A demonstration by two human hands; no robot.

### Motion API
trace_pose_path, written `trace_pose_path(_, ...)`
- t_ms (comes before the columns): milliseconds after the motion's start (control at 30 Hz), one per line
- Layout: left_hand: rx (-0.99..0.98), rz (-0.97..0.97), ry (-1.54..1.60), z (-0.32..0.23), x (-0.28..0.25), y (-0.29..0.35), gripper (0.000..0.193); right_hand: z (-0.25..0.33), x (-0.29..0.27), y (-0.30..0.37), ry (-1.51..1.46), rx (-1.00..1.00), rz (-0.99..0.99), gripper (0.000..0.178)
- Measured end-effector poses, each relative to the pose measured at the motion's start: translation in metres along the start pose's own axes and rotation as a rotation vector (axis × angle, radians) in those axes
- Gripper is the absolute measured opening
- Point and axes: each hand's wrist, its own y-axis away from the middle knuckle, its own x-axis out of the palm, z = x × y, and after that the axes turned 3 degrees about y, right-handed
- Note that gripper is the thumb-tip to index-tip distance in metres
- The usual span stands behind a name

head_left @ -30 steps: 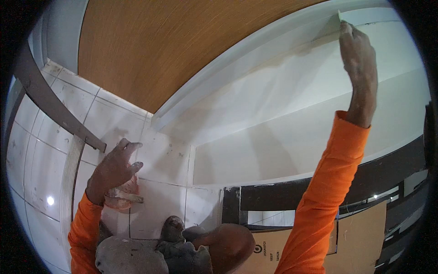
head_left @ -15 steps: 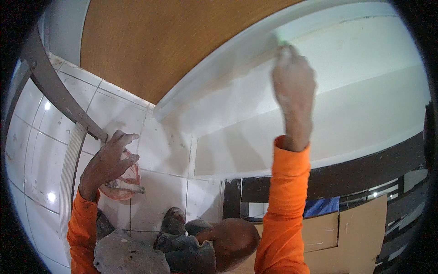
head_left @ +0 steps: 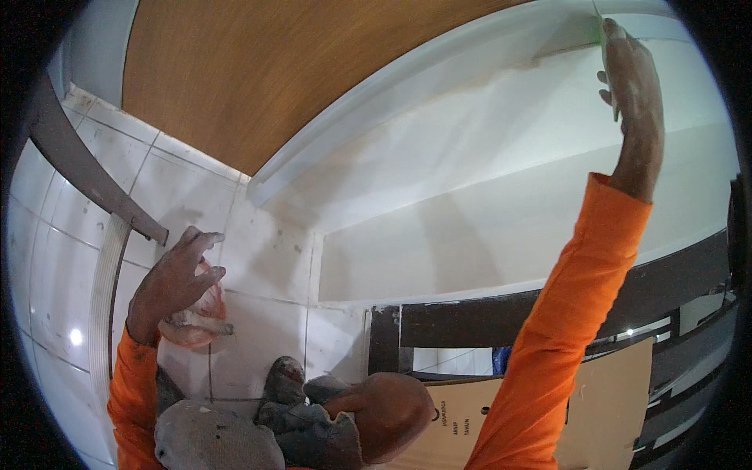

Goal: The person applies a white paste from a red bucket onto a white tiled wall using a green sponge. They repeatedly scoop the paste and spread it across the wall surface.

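My right hand (head_left: 633, 74) reaches far up to the right, closed around a thin flat scraper (head_left: 601, 31) seen nearly edge-on, pale with a green tint. The scraper is at the upper ledge of a white wall (head_left: 470, 117), beneath a brown wood-grain panel (head_left: 298, 70). On the left, my left hand (head_left: 176, 278) is dusty, its thumb and forefinger spread apart. Just below its fingers sits a reddish clear plastic bag (head_left: 210, 301) with a pale elongated thing (head_left: 200, 323) across it. Whether the hand touches the bag is hidden.
White floor tiles (head_left: 262, 243) with smudges meet the wall. A dark frame bar (head_left: 86, 164) and a ribbed light strip (head_left: 108, 274) stand at the left. Lower right are a dark slatted frame (head_left: 470, 323) and a cardboard sheet (head_left: 611, 399). My bent knees (head_left: 388, 415) are below.
My right hand has moved right and farther up along the ledge with the scraper. My left hand keeps its pose by the bag; the whole view has shifted slightly.
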Motion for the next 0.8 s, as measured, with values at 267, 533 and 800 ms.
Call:
trace_pose_path(267, -0.113, -0.048, 0.016, -0.002, -0.028, 0.012, 0.050, 0.031, 0.075, 0.086, 0.108, -0.268, -0.041, 0.052)
trace_pose_path(533, -0.046, -0.047, -0.016, -0.011, -0.032, 0.021, 0.047, 0.062, 0.132, 0.165, -0.010, -0.157, 0.097, 0.042)
trace_pose_path(800, -0.077, 0.005, -0.084, -0.027, -0.051, 0.033, 0.049, 0.096, 0.183, 0.236, -0.092, -0.040, 0.228, 0.044)
